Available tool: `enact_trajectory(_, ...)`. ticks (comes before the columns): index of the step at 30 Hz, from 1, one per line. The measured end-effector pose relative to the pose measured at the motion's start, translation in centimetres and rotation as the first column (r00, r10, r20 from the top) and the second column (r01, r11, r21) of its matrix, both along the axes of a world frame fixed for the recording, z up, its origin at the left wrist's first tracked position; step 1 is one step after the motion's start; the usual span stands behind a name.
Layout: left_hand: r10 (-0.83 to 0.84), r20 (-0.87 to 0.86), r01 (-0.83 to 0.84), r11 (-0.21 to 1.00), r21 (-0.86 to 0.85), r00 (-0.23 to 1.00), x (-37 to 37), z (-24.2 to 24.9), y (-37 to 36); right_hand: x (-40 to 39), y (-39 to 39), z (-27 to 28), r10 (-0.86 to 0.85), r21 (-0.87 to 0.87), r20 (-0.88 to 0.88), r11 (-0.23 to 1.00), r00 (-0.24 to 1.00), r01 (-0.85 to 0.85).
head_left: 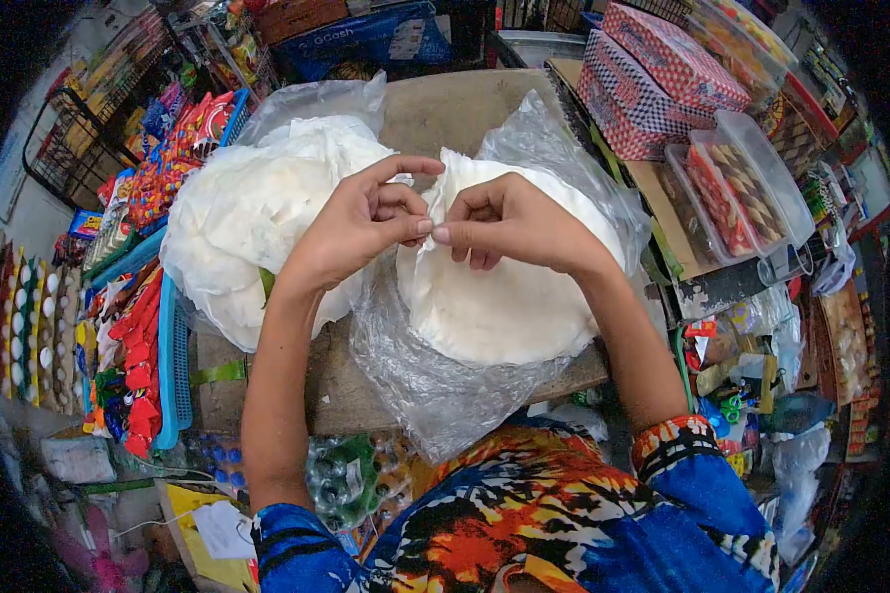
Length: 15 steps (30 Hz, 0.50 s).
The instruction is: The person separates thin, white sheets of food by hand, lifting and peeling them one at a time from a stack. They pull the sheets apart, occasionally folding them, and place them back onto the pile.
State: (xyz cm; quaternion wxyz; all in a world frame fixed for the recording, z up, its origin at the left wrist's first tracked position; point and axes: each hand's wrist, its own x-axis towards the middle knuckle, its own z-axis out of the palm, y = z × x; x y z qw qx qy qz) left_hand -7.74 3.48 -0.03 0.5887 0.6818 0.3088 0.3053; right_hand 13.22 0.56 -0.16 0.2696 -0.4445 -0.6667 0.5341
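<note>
Both hands meet over the stack of white wafers (494, 296): the left hand (361, 222) and right hand (504, 222) each pinch the top wafer's edge near the stack's far rim. Lying in its open plastic bag (435, 381) on the wooden table (445, 104), the thin sheet looks brittle; uneven pulling could tear it.

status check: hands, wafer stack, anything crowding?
Left hand and right hand pinch one white wafer sheet together. Stack sits in open clear plastic bag. Second bagged pile touching left.
</note>
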Motion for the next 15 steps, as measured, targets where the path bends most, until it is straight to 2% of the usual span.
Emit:
enact_trajectory(3,-0.004,-0.002,0.004,1.000,0.009,1.000,0.2,-0.1,0.0,-0.2,0.1,-0.8,-0.016,0.027,-0.096,0.999,0.995,0.019)
enact_trajectory(7,-0.008,-0.012,0.008,1.000,0.007,1.000,0.2,0.0,0.0,-0.2,0.1,-0.9,-0.063,0.041,-0.140,0.997,0.988,0.069)
enact_trajectory(10,0.024,-0.046,-0.023,0.999,0.023,0.999,0.1,0.8,-0.3,0.2,0.5,-1.0,-0.087,0.063,-0.129,0.993,0.988,0.096)
enact_trajectory(12,0.024,-0.054,-0.022,0.999,0.034,0.998,-0.2,0.4,-0.1,0.4,0.6,-1.1,-0.159,0.151,0.022,0.976,0.987,0.154)
enact_trajectory(15,0.029,-0.054,-0.027,0.999,0.043,0.998,-0.1,0.5,-0.3,0.7,0.8,-1.0,-0.072,0.064,-0.002,0.995,0.997,0.072)
